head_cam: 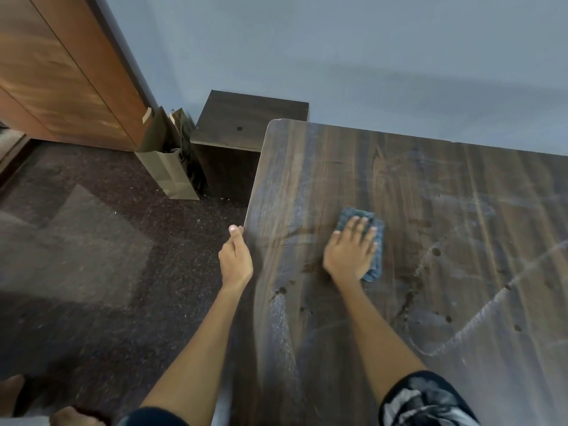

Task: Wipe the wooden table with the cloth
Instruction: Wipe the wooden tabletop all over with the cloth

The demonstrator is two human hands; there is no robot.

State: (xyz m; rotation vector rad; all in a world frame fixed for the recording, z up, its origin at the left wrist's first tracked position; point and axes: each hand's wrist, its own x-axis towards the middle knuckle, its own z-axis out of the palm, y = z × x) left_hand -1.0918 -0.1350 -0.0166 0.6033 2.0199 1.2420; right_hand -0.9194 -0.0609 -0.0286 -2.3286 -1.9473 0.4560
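The dark wooden table fills the right half of the view, with dusty smears and several dark spots on its top. A folded blue-grey cloth lies flat on it near the left side. My right hand presses down on the cloth with fingers spread, covering most of it. My left hand grips the table's left edge, thumb on top, fingers hidden under the edge.
A low dark wooden cabinet stands beyond the table's far left corner against the blue wall. Brown paper bags lean beside it. A wooden wardrobe is at the upper left. Dark speckled floor lies to the left.
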